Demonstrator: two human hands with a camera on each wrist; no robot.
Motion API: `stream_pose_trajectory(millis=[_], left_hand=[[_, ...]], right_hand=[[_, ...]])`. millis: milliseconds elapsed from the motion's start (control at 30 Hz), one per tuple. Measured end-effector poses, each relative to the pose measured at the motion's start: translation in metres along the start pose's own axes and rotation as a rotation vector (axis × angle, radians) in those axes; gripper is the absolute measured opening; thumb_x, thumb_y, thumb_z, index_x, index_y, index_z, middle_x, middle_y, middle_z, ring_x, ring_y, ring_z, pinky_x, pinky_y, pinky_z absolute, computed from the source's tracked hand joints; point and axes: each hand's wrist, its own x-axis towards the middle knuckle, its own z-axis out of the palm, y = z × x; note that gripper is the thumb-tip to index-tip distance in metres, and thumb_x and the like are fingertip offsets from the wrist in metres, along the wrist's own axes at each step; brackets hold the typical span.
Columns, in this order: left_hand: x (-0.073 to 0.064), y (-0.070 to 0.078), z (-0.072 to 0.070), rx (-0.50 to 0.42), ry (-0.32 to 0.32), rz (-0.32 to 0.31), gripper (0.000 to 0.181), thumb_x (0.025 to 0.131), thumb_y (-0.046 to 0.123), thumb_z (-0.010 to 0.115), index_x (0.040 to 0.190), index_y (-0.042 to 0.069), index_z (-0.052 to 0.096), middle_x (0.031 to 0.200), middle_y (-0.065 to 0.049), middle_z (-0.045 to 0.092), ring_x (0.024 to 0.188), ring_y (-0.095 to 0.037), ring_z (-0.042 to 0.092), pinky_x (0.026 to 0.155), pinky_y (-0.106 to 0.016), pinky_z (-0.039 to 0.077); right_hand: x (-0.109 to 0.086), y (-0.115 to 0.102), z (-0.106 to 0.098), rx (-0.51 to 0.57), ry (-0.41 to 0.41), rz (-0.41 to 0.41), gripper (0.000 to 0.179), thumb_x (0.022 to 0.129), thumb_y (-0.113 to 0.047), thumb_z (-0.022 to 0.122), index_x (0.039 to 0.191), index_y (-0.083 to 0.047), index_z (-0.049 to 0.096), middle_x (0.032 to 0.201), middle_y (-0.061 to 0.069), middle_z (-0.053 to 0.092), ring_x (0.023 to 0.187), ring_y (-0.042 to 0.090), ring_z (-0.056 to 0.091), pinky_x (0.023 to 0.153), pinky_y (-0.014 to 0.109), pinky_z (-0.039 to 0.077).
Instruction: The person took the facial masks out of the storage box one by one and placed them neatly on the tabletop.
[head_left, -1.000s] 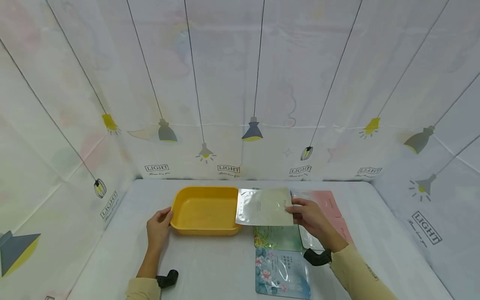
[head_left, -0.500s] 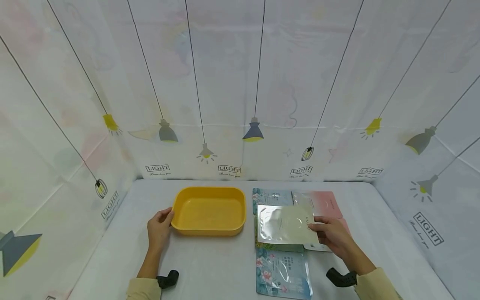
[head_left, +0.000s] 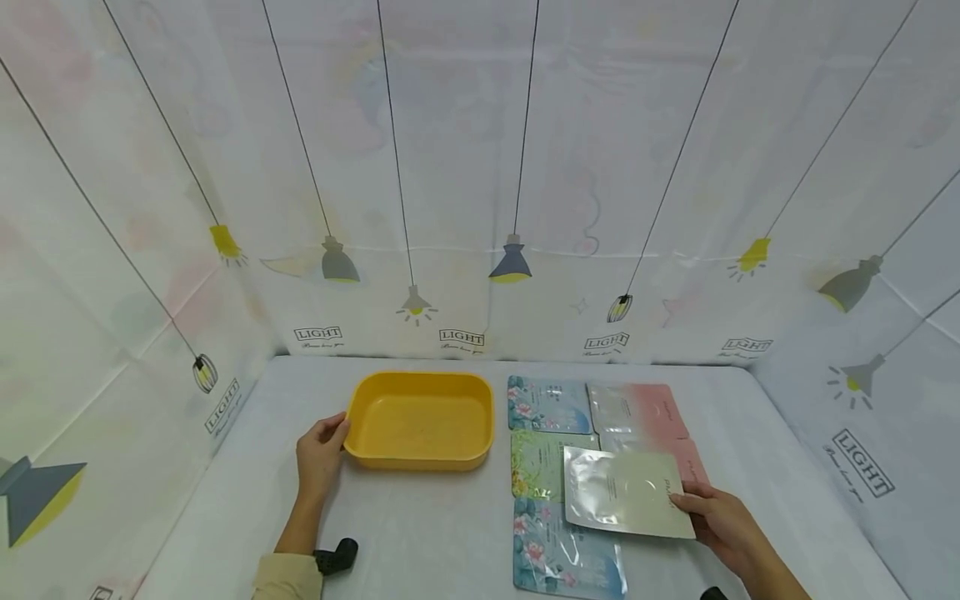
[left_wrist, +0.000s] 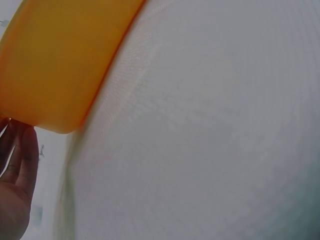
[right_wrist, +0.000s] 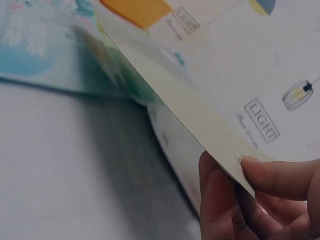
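Note:
My right hand [head_left: 723,525] pinches the right edge of a cream and silver sheet mask packet [head_left: 626,490], thumb on top and fingers beneath. In the right wrist view this packet [right_wrist: 185,112] is tilted, raised above the other packets. Below it in the head view lie a green flowered packet [head_left: 536,462] and a blue flowered packet [head_left: 558,554], both partly covered. At the left, my left hand [head_left: 318,454] grips the left rim of a yellow plastic tray [head_left: 420,417]. The left wrist view shows my fingers [left_wrist: 27,160] against the tray's end, their tips partly hidden.
Another blue packet [head_left: 551,406] lies at the back, beside a pink and silver packet [head_left: 637,410]. A second pink packet [head_left: 686,458] is partly under the cream one. All rest on a white-covered table [head_left: 420,533], with a printed curtain [head_left: 450,167] behind.
The cream packet has moved with my right hand from the tray's right end, rightward and toward me, over the other packets. My left hand and the tray have stayed put.

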Motion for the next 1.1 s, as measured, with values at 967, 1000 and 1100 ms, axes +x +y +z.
stream_pose_trajectory(millis=[967,1000,1100], left_hand=[[-0.001,-0.002,0.0,0.007,-0.013,-0.001,0.036,0.096,0.029,0.061,0.121,0.004,0.066,0.121,-0.016,0.067,0.084,0.005,0.059,0.07,-0.009,0.052],[-0.001,-0.001,-0.001,0.007,-0.012,0.0,0.036,0.097,0.029,0.061,0.121,0.004,0.066,0.121,-0.016,0.067,0.084,0.006,0.059,0.07,-0.009,0.052],[0.0,0.0,0.0,0.007,-0.012,0.004,0.036,0.097,0.029,0.061,0.121,0.004,0.065,0.121,-0.015,0.067,0.084,0.007,0.059,0.07,-0.009,0.052]], right_hand=[[-0.022,0.04,-0.043,-0.296,0.1,0.124,0.033,0.086,-0.01,0.069,0.106,0.014,0.061,0.082,0.007,0.069,0.072,0.02,0.063,0.067,0.035,0.056],[-0.023,0.039,-0.044,-0.299,0.105,0.121,0.031,0.086,-0.01,0.07,0.105,0.013,0.062,0.082,0.007,0.069,0.071,0.02,0.063,0.066,0.035,0.055],[-0.023,0.036,-0.047,-0.316,0.112,0.118,0.03,0.085,-0.011,0.071,0.102,0.012,0.062,0.08,0.006,0.068,0.07,0.02,0.062,0.065,0.035,0.054]])
